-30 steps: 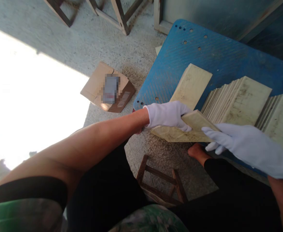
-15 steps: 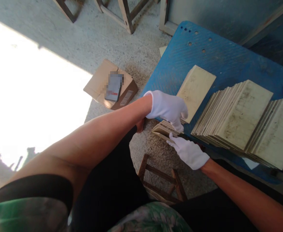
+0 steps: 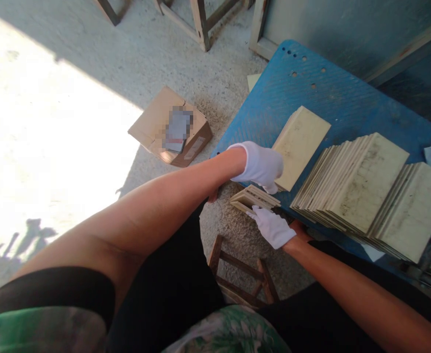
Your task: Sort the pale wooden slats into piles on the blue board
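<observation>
My left hand point(image 3: 260, 165), in a white glove, is over the table's near edge with its fingers curled in, beside a short stack of pale rectangular boards point(image 3: 303, 144). Whether anything is in those fingers is hidden. My right hand point(image 3: 273, 227), also white-gloved, grips the nearest thin board point(image 3: 240, 206) of a small bundle at the table's edge. That board leans away from the bundle point(image 3: 261, 196), leaving a wedge-shaped gap. Dark marks run along the bundle's edges.
On the blue table point(image 3: 342, 95) lean a large row of smudged boards point(image 3: 371, 181) and another row point(image 3: 419, 206) to its right. A cardboard box point(image 3: 147, 130) with a phone point(image 3: 178, 128) on top sits on the concrete floor. Below is a wooden stool point(image 3: 242, 267).
My left hand has curled its fingers further, and its thumb is away from the bundle. My right hand has shifted slightly left along the leaning board. The view has moved a little.
</observation>
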### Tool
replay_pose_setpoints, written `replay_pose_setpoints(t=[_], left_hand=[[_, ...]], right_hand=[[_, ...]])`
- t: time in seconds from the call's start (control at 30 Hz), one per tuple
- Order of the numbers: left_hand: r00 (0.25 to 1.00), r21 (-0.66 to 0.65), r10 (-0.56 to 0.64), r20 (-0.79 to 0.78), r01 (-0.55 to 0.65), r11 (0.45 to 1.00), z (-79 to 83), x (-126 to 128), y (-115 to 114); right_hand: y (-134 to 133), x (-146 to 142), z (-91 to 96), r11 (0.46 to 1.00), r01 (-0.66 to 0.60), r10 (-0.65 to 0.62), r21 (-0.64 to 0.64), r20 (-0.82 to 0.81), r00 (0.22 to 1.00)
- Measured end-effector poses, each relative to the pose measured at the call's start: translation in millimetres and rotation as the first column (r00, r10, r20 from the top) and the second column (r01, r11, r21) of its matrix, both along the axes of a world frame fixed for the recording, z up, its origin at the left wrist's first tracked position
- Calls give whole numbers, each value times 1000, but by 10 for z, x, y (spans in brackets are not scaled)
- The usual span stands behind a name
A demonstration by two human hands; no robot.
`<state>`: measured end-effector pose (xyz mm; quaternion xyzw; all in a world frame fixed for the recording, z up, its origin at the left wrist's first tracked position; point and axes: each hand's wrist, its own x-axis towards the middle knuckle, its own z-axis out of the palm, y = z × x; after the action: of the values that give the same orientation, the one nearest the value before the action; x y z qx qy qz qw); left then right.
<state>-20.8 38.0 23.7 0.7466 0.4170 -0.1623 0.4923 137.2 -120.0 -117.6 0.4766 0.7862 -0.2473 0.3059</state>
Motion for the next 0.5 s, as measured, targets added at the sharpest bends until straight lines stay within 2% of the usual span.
replay_pose_setpoints(t=[0.2,0.33,0.5], left_hand=[[998,-30,-63,15,63,998,-10,21,28],[998,-29,-59,-16,59,998,-33,82,26],[991,62,-68,-112,75,995,-141,134,54]], right_hand=[[-21,-1,-18,998,56,-57,14,57,997],[-19,-14,-29,997,74,-74,-7,32,997],[91,-35,147,986,152,-153,-61,-17,988]])
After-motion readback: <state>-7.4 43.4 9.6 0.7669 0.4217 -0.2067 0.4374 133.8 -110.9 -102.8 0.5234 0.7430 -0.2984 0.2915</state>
